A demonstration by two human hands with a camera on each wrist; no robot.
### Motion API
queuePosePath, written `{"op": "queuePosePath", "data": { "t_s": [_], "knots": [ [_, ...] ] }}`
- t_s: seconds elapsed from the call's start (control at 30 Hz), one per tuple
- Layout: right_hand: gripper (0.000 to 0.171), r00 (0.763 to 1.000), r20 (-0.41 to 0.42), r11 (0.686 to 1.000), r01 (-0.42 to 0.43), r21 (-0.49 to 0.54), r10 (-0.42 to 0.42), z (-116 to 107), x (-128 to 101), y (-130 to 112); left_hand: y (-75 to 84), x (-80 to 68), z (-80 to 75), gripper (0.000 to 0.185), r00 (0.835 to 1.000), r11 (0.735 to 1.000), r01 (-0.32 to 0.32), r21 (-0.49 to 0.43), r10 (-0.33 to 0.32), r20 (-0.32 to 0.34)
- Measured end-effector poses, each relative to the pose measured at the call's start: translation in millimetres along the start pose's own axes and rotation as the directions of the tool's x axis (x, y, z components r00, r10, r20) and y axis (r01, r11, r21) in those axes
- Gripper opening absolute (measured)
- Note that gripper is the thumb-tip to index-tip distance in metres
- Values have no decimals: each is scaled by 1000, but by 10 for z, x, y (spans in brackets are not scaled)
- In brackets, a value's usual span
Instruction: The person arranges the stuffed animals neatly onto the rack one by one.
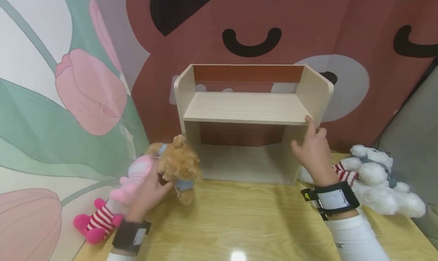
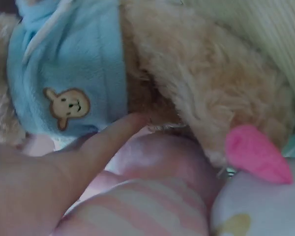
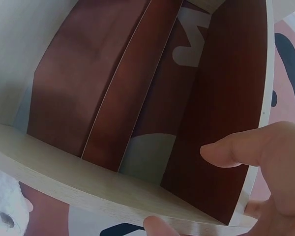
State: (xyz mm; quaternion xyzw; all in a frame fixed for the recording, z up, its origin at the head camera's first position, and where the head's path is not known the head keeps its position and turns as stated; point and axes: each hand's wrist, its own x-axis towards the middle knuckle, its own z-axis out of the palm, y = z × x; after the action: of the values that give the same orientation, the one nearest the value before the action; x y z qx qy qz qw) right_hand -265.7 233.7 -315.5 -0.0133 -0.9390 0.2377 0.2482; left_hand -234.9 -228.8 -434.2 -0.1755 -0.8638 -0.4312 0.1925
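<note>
Overhead, the left hand curls around a brown teddy bear lying on the wooden table, with a pink striped doll pressed against that hand. The right hand grips the right side panel of a small wooden shelf; a white plush toy sits just beside its wrist.

Close up at the left wrist, fingers press into the bear's fur below its blue clothing.

Close up at the right wrist, the thumb and fingers pinch the shelf's panel edge.
</note>
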Motion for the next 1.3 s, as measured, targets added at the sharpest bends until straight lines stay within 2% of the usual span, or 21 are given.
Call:
{"op": "queuePosePath", "data": {
  "t_s": [0.1, 0.2, 0.27, 0.4, 0.53, 0.77, 0.9, 1.0, 1.2, 1.3],
  "knots": [
    [88, 1000, 3, 1000, -25, -8, 25, -14, -10, 5, -29, 44, 82, 84, 998, 999, -32, 43, 30, 58],
    [89, 999, 5, 999, -43, -15, 43, -16, -14, 4, -28, 82, 192, 90, 996, 989, -36, 142, 24, 88],
    [89, 999, 5, 999, -40, -14, 40, -10, -12, 0, -20, 97, 252, 94, 996, 980, -28, 197, 9, 92],
    [89, 1000, 5, 1000, -23, -6, 23, 9, -2, -8, -3, 132, 322, 90, 996, 960, -59, 274, 39, 75],
    [89, 1000, 8, 1000, -23, -8, 23, 20, 3, -25, -5, 145, 330, 82, 997, 952, -75, 298, 65, 44],
    [90, 1000, 5, 1000, -16, -27, 16, 24, 10, -32, 54, 117, 235, 70, 997, 968, -60, 242, 67, -22],
    [90, 1000, -10, 999, -17, -45, 16, 17, 22, -20, 132, 120, 180, 75, 998, 981, -33, 193, 43, -46],
    [90, 1000, -16, 999, -23, -49, 22, 11, 29, -16, 154, 133, 126, 79, 998, 992, -18, 123, 26, -63],
    [91, 999, 5, 999, -34, -29, 34, 4, 17, -20, 59, 195, -84, 61, 996, 996, -59, -64, 54, -75],
    [91, 999, 16, 999, -36, -17, 36, 9, 2, -20, 57, 180, -215, 59, 999, 968, 39, -246, -45, -19]
  ]
}}
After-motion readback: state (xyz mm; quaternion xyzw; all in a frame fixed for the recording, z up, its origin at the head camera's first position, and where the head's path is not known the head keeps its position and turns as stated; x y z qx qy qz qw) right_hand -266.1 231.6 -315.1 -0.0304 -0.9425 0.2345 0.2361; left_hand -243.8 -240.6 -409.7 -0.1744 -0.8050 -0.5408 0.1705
